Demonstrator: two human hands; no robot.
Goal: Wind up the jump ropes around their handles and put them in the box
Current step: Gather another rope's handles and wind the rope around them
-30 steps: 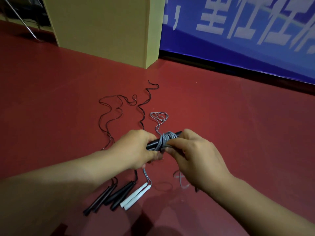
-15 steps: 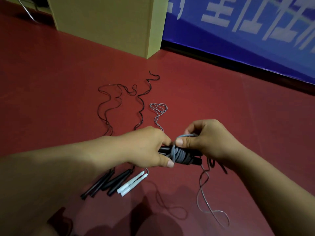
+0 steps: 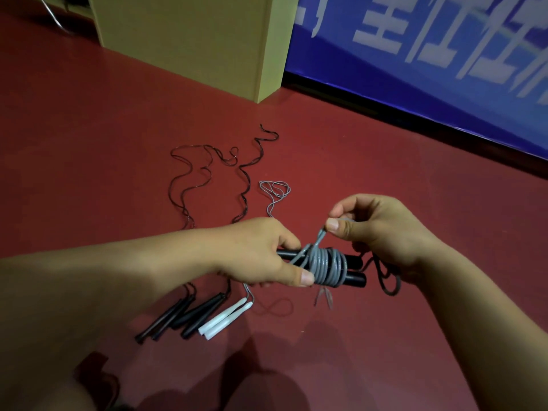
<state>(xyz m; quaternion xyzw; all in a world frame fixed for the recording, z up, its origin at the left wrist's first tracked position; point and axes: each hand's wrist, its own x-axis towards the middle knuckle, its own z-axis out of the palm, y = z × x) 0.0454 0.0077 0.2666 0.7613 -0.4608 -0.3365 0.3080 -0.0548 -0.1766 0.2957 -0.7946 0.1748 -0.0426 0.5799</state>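
Note:
My left hand (image 3: 261,252) grips a pair of black handles (image 3: 354,272) held side by side, with a grey rope (image 3: 324,266) coiled in several turns around their middle. My right hand (image 3: 376,228) pinches the free end of that grey rope just above the coil. On the floor below lie two pairs of black handles (image 3: 184,317) and one pair of white handles (image 3: 224,320). Their ropes, black (image 3: 189,182) and grey (image 3: 274,192), run away across the floor. The cardboard box (image 3: 189,40) stands at the back.
The floor is red (image 3: 385,161). A blue banner with white characters (image 3: 430,54) runs along the wall at the right back. A dark loop of rope (image 3: 388,280) hangs under my right wrist.
The loose grey rope that trailed on the floor at the right is gone from there, and the coil on the handles is thicker. My right hand has risen above the coil with the rope end.

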